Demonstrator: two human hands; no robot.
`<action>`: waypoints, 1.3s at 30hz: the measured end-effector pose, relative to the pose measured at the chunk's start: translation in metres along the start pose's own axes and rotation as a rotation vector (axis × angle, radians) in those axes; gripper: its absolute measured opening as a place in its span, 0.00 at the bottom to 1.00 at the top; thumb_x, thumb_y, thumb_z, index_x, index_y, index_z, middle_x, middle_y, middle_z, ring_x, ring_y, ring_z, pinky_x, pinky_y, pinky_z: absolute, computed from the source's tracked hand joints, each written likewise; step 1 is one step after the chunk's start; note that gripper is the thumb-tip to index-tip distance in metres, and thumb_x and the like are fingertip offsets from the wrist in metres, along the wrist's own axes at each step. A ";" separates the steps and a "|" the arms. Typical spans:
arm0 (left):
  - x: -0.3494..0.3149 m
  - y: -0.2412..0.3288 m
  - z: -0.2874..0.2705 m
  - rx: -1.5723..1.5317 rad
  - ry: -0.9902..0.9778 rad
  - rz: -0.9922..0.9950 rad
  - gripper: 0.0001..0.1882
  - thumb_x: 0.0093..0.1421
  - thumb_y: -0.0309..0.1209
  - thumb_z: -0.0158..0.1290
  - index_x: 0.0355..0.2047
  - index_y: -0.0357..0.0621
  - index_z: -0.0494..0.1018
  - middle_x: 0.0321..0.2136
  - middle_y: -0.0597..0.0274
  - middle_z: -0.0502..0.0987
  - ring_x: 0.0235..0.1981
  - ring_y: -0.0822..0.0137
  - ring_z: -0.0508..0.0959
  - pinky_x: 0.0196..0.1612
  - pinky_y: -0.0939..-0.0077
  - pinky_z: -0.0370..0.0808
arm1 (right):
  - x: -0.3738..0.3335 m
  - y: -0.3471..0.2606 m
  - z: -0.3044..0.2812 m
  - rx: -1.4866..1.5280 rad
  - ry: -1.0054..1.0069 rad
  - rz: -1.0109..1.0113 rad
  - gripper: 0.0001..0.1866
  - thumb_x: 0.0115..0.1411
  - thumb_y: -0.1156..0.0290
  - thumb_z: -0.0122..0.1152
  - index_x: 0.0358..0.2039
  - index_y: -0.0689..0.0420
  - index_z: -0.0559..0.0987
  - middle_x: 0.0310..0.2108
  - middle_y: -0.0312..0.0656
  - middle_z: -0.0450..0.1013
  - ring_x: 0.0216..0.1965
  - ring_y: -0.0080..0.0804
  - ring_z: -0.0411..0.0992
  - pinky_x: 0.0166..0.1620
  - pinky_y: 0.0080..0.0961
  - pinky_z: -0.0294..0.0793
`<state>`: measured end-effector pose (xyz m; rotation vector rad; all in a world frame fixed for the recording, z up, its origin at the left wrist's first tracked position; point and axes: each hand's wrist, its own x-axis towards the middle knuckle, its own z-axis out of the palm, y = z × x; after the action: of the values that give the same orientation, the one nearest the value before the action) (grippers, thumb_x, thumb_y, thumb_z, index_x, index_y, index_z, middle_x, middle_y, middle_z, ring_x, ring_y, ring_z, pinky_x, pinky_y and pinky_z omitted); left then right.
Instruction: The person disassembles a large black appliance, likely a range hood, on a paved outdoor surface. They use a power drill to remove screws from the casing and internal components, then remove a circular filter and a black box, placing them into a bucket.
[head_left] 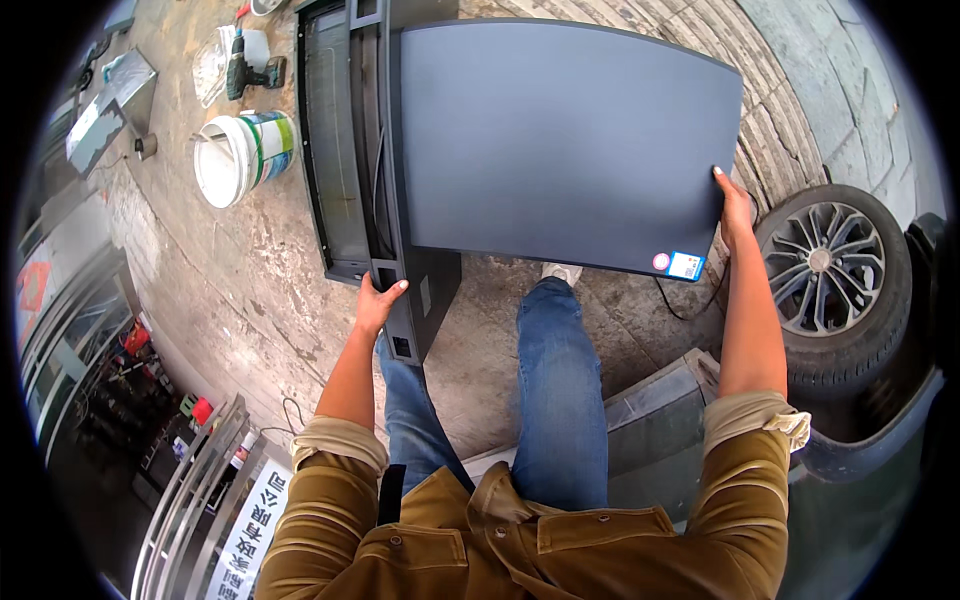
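Note:
I hold a large flat dark grey panel out in front of me, with two small stickers near its lower right corner. My left hand grips the panel's lower left corner. My right hand clasps its right edge. Under and to the left of the panel lies a long black metal frame with cables inside, resting on the concrete ground. My legs in blue jeans and one light shoe show below the panel.
A white bucket stands left of the frame, with a cordless drill behind it. A car wheel is close on the right, beside a stone kerb. Metal racks and a sign are at lower left.

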<state>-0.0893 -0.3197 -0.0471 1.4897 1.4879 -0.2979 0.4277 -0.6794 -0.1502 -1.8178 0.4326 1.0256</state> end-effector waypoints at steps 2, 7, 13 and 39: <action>0.007 -0.019 -0.004 0.116 0.085 0.007 0.43 0.42 0.45 0.66 0.51 0.29 0.61 0.45 0.45 0.72 0.48 0.57 0.72 0.52 0.69 0.67 | -0.003 -0.004 0.009 0.044 -0.025 0.014 0.28 0.57 0.54 0.58 0.47 0.67 0.72 0.44 0.45 0.72 0.43 0.32 0.71 0.47 0.27 0.67; -0.002 0.001 -0.005 0.091 0.111 -0.032 0.45 0.38 0.49 0.67 0.49 0.29 0.64 0.45 0.43 0.73 0.49 0.56 0.73 0.53 0.67 0.67 | 0.016 0.011 -0.002 0.032 -0.001 0.027 0.27 0.58 0.55 0.58 0.48 0.66 0.71 0.47 0.44 0.70 0.47 0.33 0.69 0.52 0.28 0.65; 0.003 -0.027 -0.010 0.054 0.187 -0.022 0.48 0.36 0.50 0.68 0.50 0.29 0.64 0.44 0.44 0.73 0.48 0.56 0.73 0.52 0.68 0.68 | -0.004 0.005 0.002 0.151 -0.079 0.057 0.27 0.58 0.56 0.58 0.49 0.65 0.70 0.49 0.44 0.68 0.50 0.33 0.66 0.54 0.28 0.63; -0.128 -0.026 -0.186 0.012 0.175 0.066 0.53 0.42 0.56 0.62 0.60 0.37 0.53 0.54 0.42 0.63 0.56 0.49 0.64 0.58 0.62 0.62 | -0.511 -0.261 0.092 -0.210 0.056 -0.130 0.25 0.63 0.55 0.46 0.54 0.59 0.65 0.54 0.40 0.64 0.55 0.35 0.61 0.60 0.34 0.55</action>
<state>-0.2227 -0.2678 0.1297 1.6046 1.5717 -0.1401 0.2634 -0.5493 0.3922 -2.0375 0.2440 0.9608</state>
